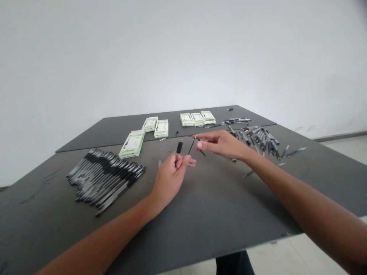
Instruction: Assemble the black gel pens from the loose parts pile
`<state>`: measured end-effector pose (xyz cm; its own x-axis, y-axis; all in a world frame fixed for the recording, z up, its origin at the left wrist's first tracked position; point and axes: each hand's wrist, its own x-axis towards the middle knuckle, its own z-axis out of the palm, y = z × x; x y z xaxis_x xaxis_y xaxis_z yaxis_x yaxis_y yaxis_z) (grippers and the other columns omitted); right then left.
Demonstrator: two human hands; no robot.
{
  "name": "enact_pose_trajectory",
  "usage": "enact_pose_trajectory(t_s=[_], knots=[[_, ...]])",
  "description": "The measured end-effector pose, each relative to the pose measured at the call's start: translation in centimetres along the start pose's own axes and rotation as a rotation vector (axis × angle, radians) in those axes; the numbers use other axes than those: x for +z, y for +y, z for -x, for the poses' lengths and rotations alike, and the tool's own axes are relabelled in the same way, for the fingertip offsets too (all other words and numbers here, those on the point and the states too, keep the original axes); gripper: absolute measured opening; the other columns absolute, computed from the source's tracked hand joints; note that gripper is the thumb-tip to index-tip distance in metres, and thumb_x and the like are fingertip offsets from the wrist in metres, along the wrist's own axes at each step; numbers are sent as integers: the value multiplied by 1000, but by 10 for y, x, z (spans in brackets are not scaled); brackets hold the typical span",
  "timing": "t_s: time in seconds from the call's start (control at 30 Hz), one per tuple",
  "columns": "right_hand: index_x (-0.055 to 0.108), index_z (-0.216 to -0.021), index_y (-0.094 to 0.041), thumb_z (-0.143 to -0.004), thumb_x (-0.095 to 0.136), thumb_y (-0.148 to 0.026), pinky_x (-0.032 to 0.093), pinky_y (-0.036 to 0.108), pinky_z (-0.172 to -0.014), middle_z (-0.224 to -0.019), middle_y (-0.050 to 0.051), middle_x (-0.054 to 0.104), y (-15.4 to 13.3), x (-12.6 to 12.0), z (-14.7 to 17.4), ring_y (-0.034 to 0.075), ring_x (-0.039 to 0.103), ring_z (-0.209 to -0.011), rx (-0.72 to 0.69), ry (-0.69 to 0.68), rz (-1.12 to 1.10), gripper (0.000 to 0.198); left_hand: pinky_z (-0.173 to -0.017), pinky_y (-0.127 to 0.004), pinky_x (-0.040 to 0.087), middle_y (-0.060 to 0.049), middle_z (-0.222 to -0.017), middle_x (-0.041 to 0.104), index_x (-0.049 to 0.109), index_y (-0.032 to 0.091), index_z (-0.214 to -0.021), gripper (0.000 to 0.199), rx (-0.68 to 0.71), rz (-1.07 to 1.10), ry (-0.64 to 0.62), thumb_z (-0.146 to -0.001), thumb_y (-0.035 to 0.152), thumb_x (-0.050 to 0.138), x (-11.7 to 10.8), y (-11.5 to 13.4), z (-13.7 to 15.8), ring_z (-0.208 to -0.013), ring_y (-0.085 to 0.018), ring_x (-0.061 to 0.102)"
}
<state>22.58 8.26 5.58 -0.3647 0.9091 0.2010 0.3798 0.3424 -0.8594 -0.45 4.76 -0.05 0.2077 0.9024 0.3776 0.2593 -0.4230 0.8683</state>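
My left hand [172, 172] is closed around a pen barrel with a black grip [179, 146], which points up and away. A thin dark pen refill [191, 145] slants up from the left thumb and fingers. At its pale upper tip, the index finger of my right hand [219, 144] touches it, the thumb close below. A short dark piece [202, 152] shows under the right thumb; whether it is held or lies on the table I cannot tell. Left of my hands, a row of pens with black grips [106, 175] lies side by side.
Several green-and-white boxes [132, 144] stand on the dark table [183, 229], left and further back, with more boxes [187, 120] behind my hands. To the right is a loose pile of pens and pen parts [265, 141]. A white wall [172, 57] rises behind.
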Motion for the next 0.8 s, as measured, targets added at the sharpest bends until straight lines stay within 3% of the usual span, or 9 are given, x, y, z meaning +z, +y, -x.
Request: enact_pose_trajectory(t_s=[0.1,0.17,0.23,0.33,0.43,0.57,0.8], knots=[[83,-122,-20,-86,79,-62,52,31,-74,-102,6,81,0,20,0,17,64,-81,-62,-19,-198,55,-88,-38,58,-6,-93,83,34,26,-79,45,0,54,43,-108,50,58,2,1,3,-94,-25,82],[86,-111,-21,-88,78,-60,53,32,-77,-93,5,80,-4,32,2,17,65,-82,-83,-28,-277,46,-89,-39,58,-5,-89,82,35,26,-79,44,6,58,44,-107,51,59,3,1,4,-96,-27,82],[86,-102,-20,-90,77,-58,52,31,-74,-84,3,77,-8,39,4,16,64,-78,-86,1,-300,41,-88,-38,57,-4,-87,81,34,27,-79,45,4,77,35,-107,52,59,3,2,6,-98,-27,82],[84,-93,-20,-92,76,-58,46,26,-65,-86,3,77,-8,38,3,13,61,-74,-97,131,-312,38,-85,-34,56,-4,-90,81,35,26,-79,46,-12,108,15,-106,52,62,3,6,9,-99,-26,81],[79,-93,-21,-94,74,-59,42,24,-57,-92,3,78,-5,29,-1,11,61,-72,-122,353,-407,38,-77,-31,53,-2,-79,78,48,24,-81,43,-25,92,-90,-108,58,54,2,11,13,-79,-20,78],[74,-94,-23,-91,77,-59,46,23,-55,-92,3,77,-10,19,-3,12,65,-75,-181,568,-515,36,-62,-30,46,3,-56,59,53,23,-72,61,-76,59,-256,-113,62,32,0,9,18,-51,-14,59],[66,-103,-25,-94,69,-67,54,29,-60,-101,7,77,-22,20,4,17,73,-84,-174,609,-353,43,-61,-30,44,5,-53,51,50,23,-67,65,-58,-9,-278,-115,60,26,-1,7,20,-48,-13,54]])
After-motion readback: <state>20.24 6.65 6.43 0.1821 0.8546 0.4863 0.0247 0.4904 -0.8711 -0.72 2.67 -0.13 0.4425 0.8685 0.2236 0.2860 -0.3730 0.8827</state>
